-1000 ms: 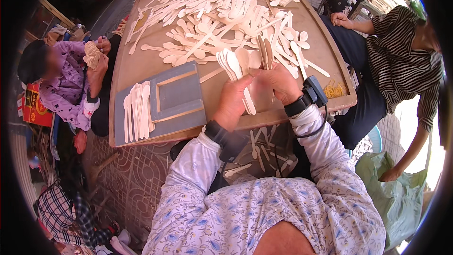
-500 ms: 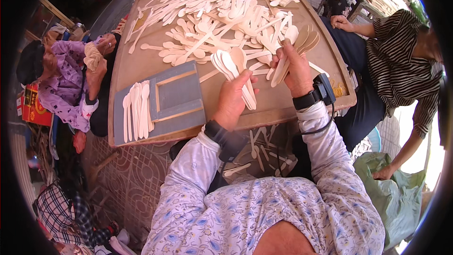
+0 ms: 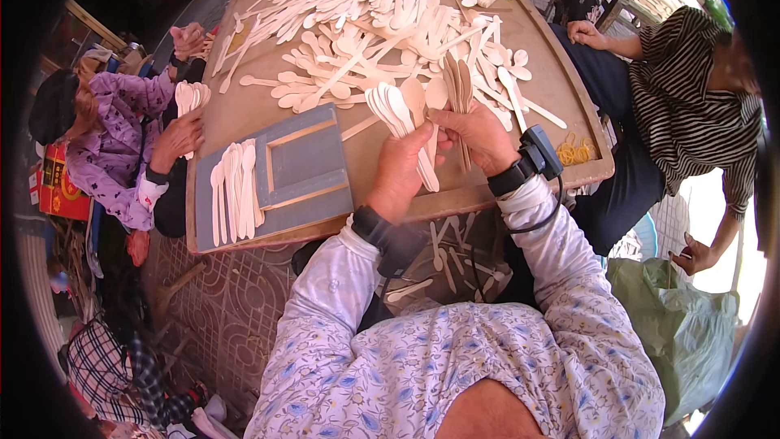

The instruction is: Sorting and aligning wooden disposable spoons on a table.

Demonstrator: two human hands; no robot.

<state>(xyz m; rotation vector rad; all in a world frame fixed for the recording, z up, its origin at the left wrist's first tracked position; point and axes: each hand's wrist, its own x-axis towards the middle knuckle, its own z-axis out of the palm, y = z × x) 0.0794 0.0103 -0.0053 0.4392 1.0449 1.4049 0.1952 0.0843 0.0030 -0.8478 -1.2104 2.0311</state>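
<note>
Your left hand [image 3: 404, 164] closes on a fanned stack of wooden spoons [image 3: 400, 118], held upright just above the table [image 3: 561, 106] edge. Your right hand [image 3: 479, 134] pinches a few darker spoons [image 3: 457, 91] beside them. These pale, flat, thin pieces are probably light, stiff and smooth, and likely to slide in a bundle; grip them at the narrow handles. Left, a blue-grey tray [image 3: 313, 167] carries a row of spoons [image 3: 234, 191]. Beyond, loose spoons [image 3: 374, 16] litter the tabletop.

Around my table, beyond the work
I see a grey tray [image 3: 317, 164], yellow rubber bands [image 3: 575, 150], a green bag [image 3: 682, 317] (floor, right) and seated co-workers.
</note>
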